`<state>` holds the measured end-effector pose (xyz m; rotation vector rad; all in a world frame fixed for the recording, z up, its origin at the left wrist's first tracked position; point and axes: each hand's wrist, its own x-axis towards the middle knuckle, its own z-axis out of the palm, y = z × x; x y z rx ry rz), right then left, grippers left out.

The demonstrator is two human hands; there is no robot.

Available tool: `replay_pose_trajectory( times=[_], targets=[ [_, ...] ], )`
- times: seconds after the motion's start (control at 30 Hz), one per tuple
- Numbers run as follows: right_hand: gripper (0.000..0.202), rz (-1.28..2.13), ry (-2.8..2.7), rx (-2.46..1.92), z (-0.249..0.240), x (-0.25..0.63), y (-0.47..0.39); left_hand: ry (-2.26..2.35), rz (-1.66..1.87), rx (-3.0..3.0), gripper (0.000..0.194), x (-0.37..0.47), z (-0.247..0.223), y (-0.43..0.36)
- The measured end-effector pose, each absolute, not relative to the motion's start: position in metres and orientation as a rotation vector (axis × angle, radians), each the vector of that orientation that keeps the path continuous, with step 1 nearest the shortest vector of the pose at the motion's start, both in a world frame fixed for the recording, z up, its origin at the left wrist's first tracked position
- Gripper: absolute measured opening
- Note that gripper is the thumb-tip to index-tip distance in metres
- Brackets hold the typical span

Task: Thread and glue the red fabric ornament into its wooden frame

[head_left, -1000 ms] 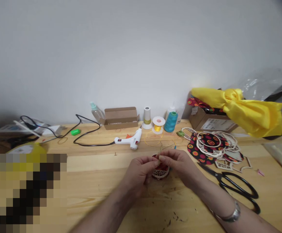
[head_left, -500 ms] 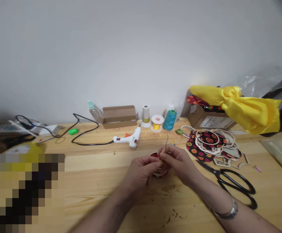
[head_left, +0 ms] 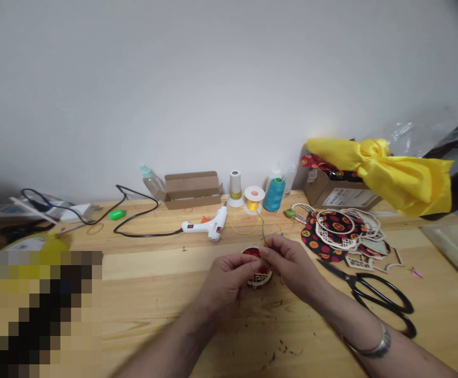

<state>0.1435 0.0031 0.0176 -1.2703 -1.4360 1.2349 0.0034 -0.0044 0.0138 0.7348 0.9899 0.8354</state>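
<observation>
Between my two hands runs a thin green cord (head_left: 263,231), its free end rising above the right fingertips. My left hand (head_left: 232,273) pinches it low down, thumb against forefinger. My right hand (head_left: 286,260) pinches it just above, so the fingertips of both hands almost meet. Directly beneath them a round red ornament with a pale lattice frame (head_left: 257,278) rests on the table, partly covered by my fingers. Where exactly the cord joins the ornament is hidden.
Black scissors (head_left: 371,294) lie right of my right forearm, below patterned fabric and cut wooden frames (head_left: 343,236). A white glue gun (head_left: 209,226), a yellow thread spool (head_left: 254,199) and a teal thread cone (head_left: 275,194) stand behind. A cardboard box (head_left: 341,191) holds yellow cloth (head_left: 410,178).
My right hand has shifted slightly, uncovering more of the red ornament. The cord's upper end now leans left instead of right. Both hands keep their pinch.
</observation>
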Motion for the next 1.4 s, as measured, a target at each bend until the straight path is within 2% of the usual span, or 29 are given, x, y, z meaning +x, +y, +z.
replay_pose_trajectory(
  times=[0.27, 0.5, 0.67, 0.83, 1.17, 1.27, 1.4],
  targets=[
    [0.019, 1.25, -1.394, -1.267, 0.018, 0.143, 0.003, 1.062, 0.831, 0.727, 0.014, 0.004, 0.014, -0.004],
    [0.014, 1.52, -1.291, -1.217, 0.022, 0.144, 0.004, 1.046, 0.856, 0.697, 0.016, 0.003, 0.01, -0.003],
    [0.011, 1.356, -1.342, -1.264, 0.021, 0.143, 0.004, 1.093, 0.828, 0.738, 0.022, 0.003, 0.005, -0.003],
    [0.01, 1.165, -1.482, -1.28, 0.014, 0.143, 0.003, 1.044, 0.857, 0.769, 0.017, 0.003, 0.012, -0.004],
    [0.01, 0.822, -1.597, -1.426, 0.01, 0.154, 0.01, 1.334, 0.996, 1.321, 0.014, -0.006, 0.017, 0.004],
    [0.01, 0.897, -1.511, -1.43, 0.011, 0.154, 0.011, 1.272, 1.003, 1.534, 0.014, -0.005, 0.014, 0.0],
    [0.015, 1.305, -1.227, -1.28, 0.013, 0.149, 0.008, 1.204, 0.957, 1.63, 0.008, 0.0, 0.007, -0.008]
  ],
)
